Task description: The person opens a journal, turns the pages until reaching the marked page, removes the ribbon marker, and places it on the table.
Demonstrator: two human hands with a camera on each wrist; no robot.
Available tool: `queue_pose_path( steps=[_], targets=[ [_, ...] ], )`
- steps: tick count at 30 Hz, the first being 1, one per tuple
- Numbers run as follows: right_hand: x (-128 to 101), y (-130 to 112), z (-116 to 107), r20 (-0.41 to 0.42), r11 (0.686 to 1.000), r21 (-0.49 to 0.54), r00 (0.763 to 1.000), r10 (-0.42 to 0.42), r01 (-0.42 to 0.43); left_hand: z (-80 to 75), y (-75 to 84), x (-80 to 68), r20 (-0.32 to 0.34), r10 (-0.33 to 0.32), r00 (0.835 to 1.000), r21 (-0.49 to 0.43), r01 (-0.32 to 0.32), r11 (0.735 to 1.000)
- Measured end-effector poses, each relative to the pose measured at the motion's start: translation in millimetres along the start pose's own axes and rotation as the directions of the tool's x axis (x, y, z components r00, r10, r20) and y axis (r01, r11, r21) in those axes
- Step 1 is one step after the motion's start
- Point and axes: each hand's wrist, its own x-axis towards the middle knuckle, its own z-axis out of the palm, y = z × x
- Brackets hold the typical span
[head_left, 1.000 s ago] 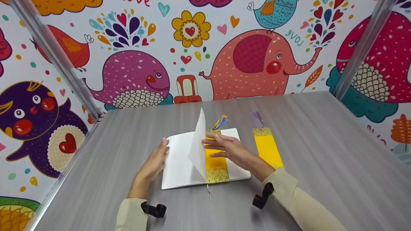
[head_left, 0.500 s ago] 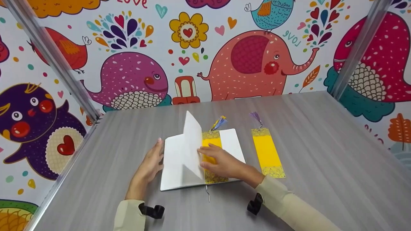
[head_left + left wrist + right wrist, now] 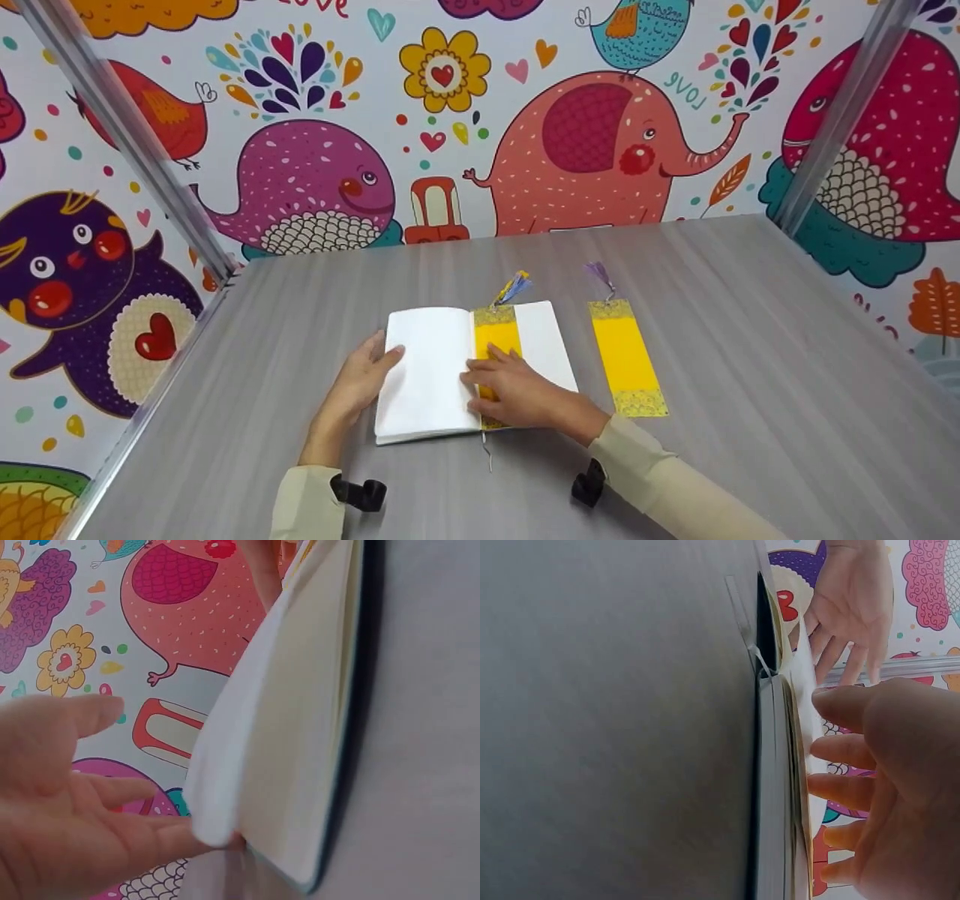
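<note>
An open notebook [image 3: 429, 375] with blank white pages lies on the table. Along its spine, on the right-hand page, is a yellow bookmark [image 3: 495, 334] with patterned ends and a yellow-and-blue tassel [image 3: 514, 286]. My left hand [image 3: 361, 381] is at the notebook's left edge, thumb apart from the fingers; the left wrist view shows a finger at the page edge. My right hand [image 3: 519, 388] lies across the bookmark near the spine, fingers extended and touching there, hiding its lower middle. In the right wrist view those fingers [image 3: 840, 791] look spread and hold nothing.
A second yellow bookmark [image 3: 628, 356] with a purple tassel [image 3: 598, 276] lies to the right of the notebook. A thin ribbon [image 3: 487, 453] hangs from the spine onto the grey table [image 3: 720, 315]. Cartoon-printed walls [image 3: 360, 75] with metal posts stand behind.
The upright page has turned over to the left and now lies flat. My right hand has come down onto the bookmark by the spine. The left thumb has moved over the left page's edge.
</note>
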Motion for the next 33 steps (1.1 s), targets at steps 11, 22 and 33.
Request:
queue_pose_path(
  steps=[11,22,33],
  targets=[
    [-1.0,2.1,2.4,0.046,0.999,-0.044,0.999,0.002,0.000,21.5,0.6,-6.1,0.021,0.079,0.997,0.364,-0.081,0.928],
    [-4.3,4.8,1.8,0.057,0.999,-0.037,0.998,-0.012,0.014,31.7,1.2,-13.7,0.157,0.038,0.987,0.504,-0.113,0.856],
    [-1.6,10.0,-1.4,0.074,0.999,-0.015,0.996,-0.042,0.044,32.1,2.8,-13.9,0.231,0.002,0.973,0.542,-0.131,0.830]
  ],
)
